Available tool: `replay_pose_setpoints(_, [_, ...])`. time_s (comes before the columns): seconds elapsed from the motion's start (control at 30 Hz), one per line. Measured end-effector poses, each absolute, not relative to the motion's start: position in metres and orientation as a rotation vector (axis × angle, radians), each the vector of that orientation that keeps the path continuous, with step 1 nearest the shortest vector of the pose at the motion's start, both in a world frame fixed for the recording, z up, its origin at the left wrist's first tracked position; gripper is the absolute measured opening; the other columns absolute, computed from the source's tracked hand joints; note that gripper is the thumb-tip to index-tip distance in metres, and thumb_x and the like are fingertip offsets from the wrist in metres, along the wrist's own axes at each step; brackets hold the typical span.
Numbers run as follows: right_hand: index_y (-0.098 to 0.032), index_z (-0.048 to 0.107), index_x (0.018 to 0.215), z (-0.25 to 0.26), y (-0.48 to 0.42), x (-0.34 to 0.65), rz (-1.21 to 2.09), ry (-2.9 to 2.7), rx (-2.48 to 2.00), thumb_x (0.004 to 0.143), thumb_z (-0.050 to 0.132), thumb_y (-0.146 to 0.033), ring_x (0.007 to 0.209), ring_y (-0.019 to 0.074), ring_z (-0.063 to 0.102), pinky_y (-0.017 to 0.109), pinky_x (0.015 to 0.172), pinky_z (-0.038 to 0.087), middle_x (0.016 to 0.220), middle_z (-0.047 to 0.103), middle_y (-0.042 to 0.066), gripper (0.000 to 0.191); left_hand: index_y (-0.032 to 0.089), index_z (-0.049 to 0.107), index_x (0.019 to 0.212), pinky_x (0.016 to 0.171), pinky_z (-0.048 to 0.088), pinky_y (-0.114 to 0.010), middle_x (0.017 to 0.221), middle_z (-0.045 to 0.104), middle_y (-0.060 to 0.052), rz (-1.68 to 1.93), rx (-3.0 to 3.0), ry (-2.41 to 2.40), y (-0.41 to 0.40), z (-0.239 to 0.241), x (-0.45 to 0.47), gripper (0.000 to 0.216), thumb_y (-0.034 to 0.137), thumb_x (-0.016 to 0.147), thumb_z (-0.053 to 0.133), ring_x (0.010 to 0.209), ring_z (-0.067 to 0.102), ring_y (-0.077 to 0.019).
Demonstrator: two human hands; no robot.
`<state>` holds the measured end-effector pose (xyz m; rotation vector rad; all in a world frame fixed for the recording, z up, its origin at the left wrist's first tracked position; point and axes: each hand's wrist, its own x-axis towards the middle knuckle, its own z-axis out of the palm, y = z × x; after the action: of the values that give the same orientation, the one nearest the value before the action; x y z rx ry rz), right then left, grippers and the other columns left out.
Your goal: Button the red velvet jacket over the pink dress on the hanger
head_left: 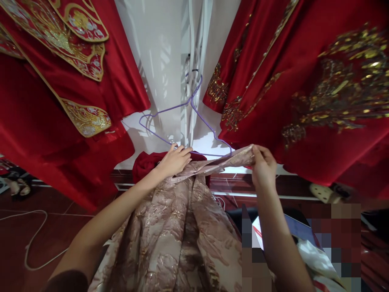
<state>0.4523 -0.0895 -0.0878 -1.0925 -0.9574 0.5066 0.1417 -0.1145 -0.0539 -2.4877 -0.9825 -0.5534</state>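
Note:
A pale pink-gold brocade skirt hangs in front of me, its pleats falling from a waistband. My right hand pinches the outer end of that waistband and holds it stretched to the right. My left hand grips the band's other side, fingers bent over the top beside the lower bar of a purple wire hanger. The hanger's hook is up on a white upright. Behind the waistband, a dark red cloth shows; how the skirt joins the hanger is partly hidden.
Red embroidered garments hang at left and right. A white cable lies on the reddish floor at left. Shoes stand low at right. A box-like item and white plastic lie by my right forearm, near a blurred-out patch.

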Motion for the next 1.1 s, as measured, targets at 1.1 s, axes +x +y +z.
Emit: replay_pose_setpoints(1.1, [-0.024,0.058,0.087,0.002,-0.049,0.404,0.115,-1.594,-1.062,0.081,0.057,-0.048,0.067,0.0159,0.053,0.031,0.067,0.043,0.072,0.057,0.000,0.024,0.013,0.066,0.078,0.062,0.041,-0.022,0.072,0.064,-0.001,-2.319,-1.619,-2.053,-0.061,-0.083,0.003,0.036,0.048,0.075,0.055,0.068,0.055,-0.0131])
